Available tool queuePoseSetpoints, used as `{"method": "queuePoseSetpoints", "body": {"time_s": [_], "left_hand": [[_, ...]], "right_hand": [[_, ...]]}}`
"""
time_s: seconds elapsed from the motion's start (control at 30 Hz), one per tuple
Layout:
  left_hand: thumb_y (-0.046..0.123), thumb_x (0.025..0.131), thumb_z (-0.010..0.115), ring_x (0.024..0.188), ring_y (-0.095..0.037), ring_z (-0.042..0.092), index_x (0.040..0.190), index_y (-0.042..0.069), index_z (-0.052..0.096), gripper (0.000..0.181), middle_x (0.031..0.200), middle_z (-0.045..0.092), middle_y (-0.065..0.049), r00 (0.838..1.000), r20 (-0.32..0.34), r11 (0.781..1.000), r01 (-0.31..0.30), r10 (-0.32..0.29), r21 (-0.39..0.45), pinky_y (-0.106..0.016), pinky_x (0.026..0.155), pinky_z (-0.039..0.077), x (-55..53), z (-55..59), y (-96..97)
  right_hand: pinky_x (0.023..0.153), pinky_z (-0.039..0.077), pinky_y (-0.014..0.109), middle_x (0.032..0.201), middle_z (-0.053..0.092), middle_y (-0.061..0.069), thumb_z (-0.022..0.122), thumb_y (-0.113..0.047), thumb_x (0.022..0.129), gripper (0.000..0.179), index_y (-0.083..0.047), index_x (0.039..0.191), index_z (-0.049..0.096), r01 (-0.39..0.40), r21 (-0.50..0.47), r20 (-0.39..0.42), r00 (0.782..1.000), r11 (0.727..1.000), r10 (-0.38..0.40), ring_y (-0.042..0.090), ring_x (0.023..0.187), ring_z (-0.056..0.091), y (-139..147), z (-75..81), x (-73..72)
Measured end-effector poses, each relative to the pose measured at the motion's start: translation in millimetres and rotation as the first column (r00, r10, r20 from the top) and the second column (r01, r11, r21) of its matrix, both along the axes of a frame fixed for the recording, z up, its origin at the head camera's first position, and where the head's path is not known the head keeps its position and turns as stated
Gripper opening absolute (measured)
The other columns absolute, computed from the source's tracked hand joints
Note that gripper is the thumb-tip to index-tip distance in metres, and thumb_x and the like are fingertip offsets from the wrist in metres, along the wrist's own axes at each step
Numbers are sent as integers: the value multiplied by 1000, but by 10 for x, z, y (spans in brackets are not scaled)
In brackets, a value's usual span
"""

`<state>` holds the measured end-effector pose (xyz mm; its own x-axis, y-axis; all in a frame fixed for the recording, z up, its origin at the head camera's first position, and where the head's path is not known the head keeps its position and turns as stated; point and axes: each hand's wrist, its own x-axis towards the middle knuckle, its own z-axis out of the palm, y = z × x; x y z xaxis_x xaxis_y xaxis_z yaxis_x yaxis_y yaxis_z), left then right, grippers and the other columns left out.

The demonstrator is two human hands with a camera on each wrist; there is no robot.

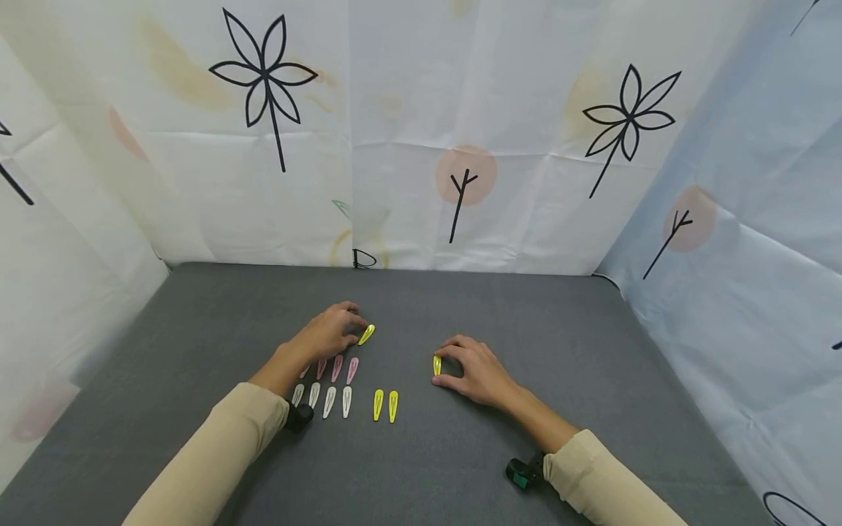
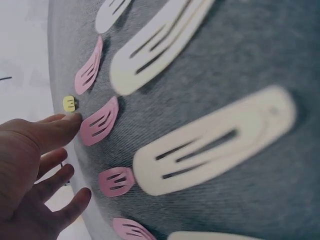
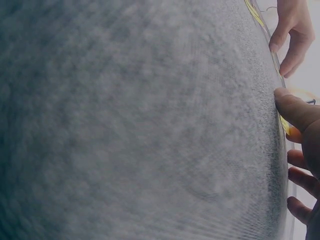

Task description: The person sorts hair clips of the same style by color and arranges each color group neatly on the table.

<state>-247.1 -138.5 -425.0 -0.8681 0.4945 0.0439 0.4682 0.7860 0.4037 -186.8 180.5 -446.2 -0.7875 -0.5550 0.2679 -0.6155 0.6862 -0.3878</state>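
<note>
My left hand [image 1: 332, 332] is at a yellow snap hair clip [image 1: 367, 334], with thumb and forefinger at its two ends; the clip lies tilted. In the left wrist view, that yellow clip [image 2: 69, 103] shows small beyond the thumb. To the right, my right hand [image 1: 476, 371] pinches another yellow clip [image 1: 437, 365] lengthwise, forefinger at the far end and thumb at the near end. The right wrist view shows only a sliver of this clip [image 3: 284, 125] behind the thumb. Two more yellow clips [image 1: 378, 405] lie side by side nearer to me.
Below the left forearm, several pink clips [image 1: 337, 368] form a row, partly covered by it. Several white clips [image 1: 330, 402] make a row in front of them. All lie on a grey cloth-covered table [image 1: 421, 475], with printed white curtains [image 1: 408, 88] behind and at the sides.
</note>
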Motion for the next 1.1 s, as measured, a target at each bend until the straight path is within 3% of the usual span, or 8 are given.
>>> {"method": "queuePoseSetpoints", "body": {"time_s": [0.43,0.7,1.1], "left_hand": [[17,89,76,132,-42,45,126,1,68,41,142,49,-22,998,55,1000,-4,4,-1,-63,102,36,-31,-6,15],[31,84,81,134,-43,43,129,2,66,56,144,47,-24,998,64,1000,-5,6,-10,-62,103,36,-47,-3,18],[30,85,80,132,-42,45,129,4,67,53,143,48,-23,998,61,1000,-7,8,-25,-62,102,36,-63,-10,32]], "right_hand": [[93,43,52,122,63,5,78,-38,86,42,-11,118,71,-2,-2,-6,1000,1000,2,25,114,59,3,-11,-4],[93,43,51,121,63,5,78,-37,86,41,-10,117,71,-7,-11,-8,1000,1000,7,25,113,59,7,-3,-1],[94,43,52,120,63,4,79,-37,85,42,-10,116,71,-9,-13,-7,1000,1000,9,24,113,59,10,-5,1]]}}
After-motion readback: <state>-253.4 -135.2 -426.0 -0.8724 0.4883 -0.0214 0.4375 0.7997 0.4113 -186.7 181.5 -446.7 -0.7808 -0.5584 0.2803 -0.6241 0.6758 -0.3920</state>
